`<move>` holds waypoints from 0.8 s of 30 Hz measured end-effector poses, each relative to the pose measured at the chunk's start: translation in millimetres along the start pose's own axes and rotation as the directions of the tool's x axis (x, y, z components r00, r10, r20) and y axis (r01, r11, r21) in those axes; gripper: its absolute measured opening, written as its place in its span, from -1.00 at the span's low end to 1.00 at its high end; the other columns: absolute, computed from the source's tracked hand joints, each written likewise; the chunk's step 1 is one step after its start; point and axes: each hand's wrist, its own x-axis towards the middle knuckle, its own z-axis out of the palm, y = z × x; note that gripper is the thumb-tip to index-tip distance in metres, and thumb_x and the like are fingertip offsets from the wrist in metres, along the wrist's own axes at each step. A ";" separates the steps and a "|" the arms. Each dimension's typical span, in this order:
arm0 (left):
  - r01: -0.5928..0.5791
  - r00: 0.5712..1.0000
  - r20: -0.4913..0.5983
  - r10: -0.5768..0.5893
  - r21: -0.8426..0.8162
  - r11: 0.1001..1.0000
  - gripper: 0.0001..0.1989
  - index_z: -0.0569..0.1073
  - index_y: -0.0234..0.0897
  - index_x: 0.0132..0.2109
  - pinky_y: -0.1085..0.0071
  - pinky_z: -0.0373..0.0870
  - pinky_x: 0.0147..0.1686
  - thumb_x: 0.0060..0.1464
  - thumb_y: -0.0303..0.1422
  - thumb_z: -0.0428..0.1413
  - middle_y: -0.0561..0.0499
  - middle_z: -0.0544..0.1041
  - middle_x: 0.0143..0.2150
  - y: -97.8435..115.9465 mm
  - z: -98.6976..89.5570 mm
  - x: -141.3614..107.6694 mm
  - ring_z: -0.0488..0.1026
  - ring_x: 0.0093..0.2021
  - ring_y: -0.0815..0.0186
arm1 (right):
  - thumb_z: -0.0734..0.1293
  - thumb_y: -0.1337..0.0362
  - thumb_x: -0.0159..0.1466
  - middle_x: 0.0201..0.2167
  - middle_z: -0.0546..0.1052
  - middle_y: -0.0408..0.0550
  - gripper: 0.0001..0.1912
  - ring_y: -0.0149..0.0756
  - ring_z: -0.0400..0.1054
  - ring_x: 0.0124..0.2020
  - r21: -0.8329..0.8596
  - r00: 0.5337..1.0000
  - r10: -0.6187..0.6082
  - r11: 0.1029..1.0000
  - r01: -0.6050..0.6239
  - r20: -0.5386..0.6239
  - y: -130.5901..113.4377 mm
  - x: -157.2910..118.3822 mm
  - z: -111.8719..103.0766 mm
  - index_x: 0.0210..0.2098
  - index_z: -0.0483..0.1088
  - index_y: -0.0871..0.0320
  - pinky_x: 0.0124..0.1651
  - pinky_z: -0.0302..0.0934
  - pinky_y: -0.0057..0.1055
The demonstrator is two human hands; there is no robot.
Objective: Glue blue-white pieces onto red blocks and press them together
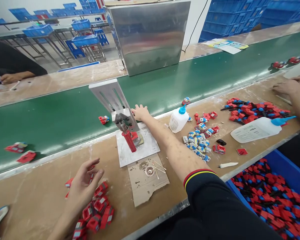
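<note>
My left hand [86,178] is loosely curved above a pile of red toy car bodies [100,203], thumb and fingers apart. Some red shows between its fingers, apparently parts lying beyond. My right hand [140,112] reaches past a toggle press [125,123] to the near edge of the green conveyor belt [160,78], its fingers spread. Part of that hand is hidden behind the press's metal upright. The press has a red handle [129,141] and stands on a white plate [123,155]. A small red and blue toy car [104,119] lies on the belt left of the press.
Cardboard [137,191] holds a small dish [150,171] and cotton swabs [158,169]. At right are a white bottle [178,119], a lying bottle [256,130], blue-and-white parts [197,143] and a blue bin [240,196]. A metal box [152,36] stands beyond the belt. Co-workers' hands [287,86] appear both sides.
</note>
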 end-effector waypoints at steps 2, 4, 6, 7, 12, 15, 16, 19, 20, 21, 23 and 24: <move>-0.027 0.998 -0.054 0.024 -0.041 0.999 -0.44 0.55 -0.16 0.06 0.25 0.59 -0.14 0.04 0.09 0.32 -0.17 0.59 0.17 -5.0 -3.4 -6.8 0.58 -0.18 0.21 | 0.35 0.01 0.46 0.28 0.44 0.17 -0.51 0.02 0.41 0.23 -0.014 0.992 0.122 0.992 -0.123 -0.032 4.3 -1.3 -1.1 0.24 0.39 0.16 0.21 0.41 0.10; -0.061 0.996 -0.066 0.057 -0.059 0.996 -0.50 0.58 -0.16 0.02 0.27 0.59 -0.15 0.06 0.05 0.33 -0.16 0.59 0.16 -9.9 -5.7 -13.1 0.59 -0.15 0.20 | 0.30 -0.07 0.46 0.30 0.40 0.24 -0.48 0.13 0.33 0.27 -0.014 0.977 0.208 0.978 -0.209 -0.046 8.5 -2.1 -1.4 0.24 0.39 0.13 0.20 0.37 0.13; -0.095 0.994 -0.064 0.091 -0.068 0.993 -0.56 0.59 -0.15 0.00 0.29 0.60 -0.17 0.09 0.01 0.33 -0.14 0.60 0.15 -14.0 -7.6 -18.6 0.60 -0.14 0.19 | 0.28 -0.11 0.46 0.32 0.38 0.27 -0.47 0.19 0.29 0.28 -0.008 0.967 0.250 0.968 -0.251 -0.044 12.7 -2.3 -1.2 0.23 0.40 0.09 0.18 0.35 0.12; -0.112 0.992 -0.065 0.107 -0.071 0.991 -0.59 0.59 -0.15 -0.01 0.31 0.61 -0.18 0.11 -0.01 0.32 -0.14 0.61 0.13 -15.5 -8.4 -20.9 0.60 -0.15 0.20 | 0.28 -0.11 0.45 0.32 0.37 0.26 -0.48 0.19 0.29 0.27 -0.005 0.963 0.268 0.963 -0.269 -0.039 14.6 -2.2 -1.0 0.23 0.40 0.07 0.18 0.34 0.11; -0.220 0.973 -0.087 0.214 -0.065 0.973 -0.74 0.62 -0.14 -0.11 0.35 0.61 -0.14 0.19 -0.09 0.29 -0.10 0.66 -0.01 -18.5 -10.5 -28.9 0.62 -0.07 0.17 | 0.27 -0.05 0.46 0.32 0.35 0.28 -0.53 0.21 0.31 0.26 0.025 0.931 0.364 0.931 -0.363 -0.034 21.8 -1.6 -2.9 0.21 0.40 0.06 0.16 0.33 0.08; -0.252 0.966 -0.075 0.247 -0.062 0.966 -0.78 0.62 -0.15 -0.12 0.37 0.61 -0.17 0.24 -0.12 0.26 -0.09 0.66 -0.03 -18.4 -12.2 -31.0 0.63 -0.12 0.21 | 0.23 -0.07 0.48 0.30 0.37 0.30 -0.52 0.19 0.36 0.24 0.065 0.907 0.417 0.908 -0.414 -0.051 25.5 1.6 -8.8 0.23 0.36 0.06 0.16 0.35 0.06; -0.251 0.967 -0.070 0.246 -0.063 0.966 -0.77 0.62 -0.15 -0.11 0.38 0.61 -0.18 0.24 -0.12 0.26 -0.09 0.66 -0.02 -18.6 -12.8 -31.5 0.63 -0.13 0.22 | 0.20 -0.08 0.49 0.28 0.38 0.31 -0.51 0.18 0.39 0.22 0.081 0.899 0.435 0.899 -0.430 -0.056 26.9 3.6 -11.8 0.24 0.34 0.07 0.15 0.35 0.04; -0.240 0.970 -0.069 0.235 -0.074 0.968 -0.76 0.62 -0.16 -0.09 0.39 0.62 -0.19 0.24 -0.12 0.26 -0.10 0.65 -0.02 -20.2 -13.0 -33.0 0.63 -0.10 0.20 | 0.07 -0.09 0.53 0.21 0.45 0.34 -0.45 0.12 0.48 0.16 0.128 0.879 0.470 0.879 -0.459 -0.075 30.5 9.6 -21.0 0.28 0.27 0.14 0.15 0.36 -0.02; -0.236 0.970 -0.071 0.230 -0.081 0.968 -0.76 0.62 -0.16 -0.09 0.39 0.62 -0.17 0.24 -0.12 0.26 -0.10 0.65 -0.01 -21.1 -12.5 -33.7 0.63 -0.08 0.19 | 0.05 -0.09 0.54 0.19 0.47 0.33 -0.45 0.11 0.49 0.16 0.140 0.877 0.472 0.877 -0.459 -0.082 31.1 10.7 -23.3 0.28 0.25 0.15 0.16 0.35 -0.04; -0.231 0.971 -0.075 0.225 -0.087 0.969 -0.75 0.62 -0.16 -0.09 0.38 0.62 -0.14 0.24 -0.12 0.26 -0.10 0.65 -0.01 -21.9 -11.8 -34.7 0.63 -0.08 0.19 | 0.04 -0.10 0.54 0.18 0.48 0.32 -0.45 0.10 0.50 0.16 0.150 0.878 0.470 0.878 -0.455 -0.089 31.4 11.2 -24.9 0.27 0.25 0.16 0.17 0.35 -0.06; -0.208 0.977 -0.065 0.203 -0.086 0.974 -0.73 0.62 -0.16 -0.08 0.35 0.62 -0.13 0.23 -0.09 0.25 -0.10 0.66 -0.01 -22.0 -10.8 -36.5 0.62 -0.11 0.19 | 0.08 -0.11 0.53 0.16 0.51 0.31 -0.46 0.09 0.50 0.16 0.167 0.883 0.461 0.881 -0.443 -0.090 31.2 10.1 -26.3 0.23 0.27 0.15 0.17 0.34 -0.09; -0.192 0.981 -0.055 0.188 -0.075 0.979 -0.71 0.62 -0.16 -0.08 0.34 0.62 -0.15 0.22 -0.07 0.25 -0.11 0.66 -0.02 -20.8 -11.2 -36.7 0.62 -0.14 0.18 | 0.10 -0.12 0.52 0.15 0.53 0.30 -0.47 0.08 0.51 0.15 0.175 0.885 0.457 0.882 -0.438 -0.085 31.0 9.0 -26.5 0.20 0.29 0.15 0.17 0.34 -0.11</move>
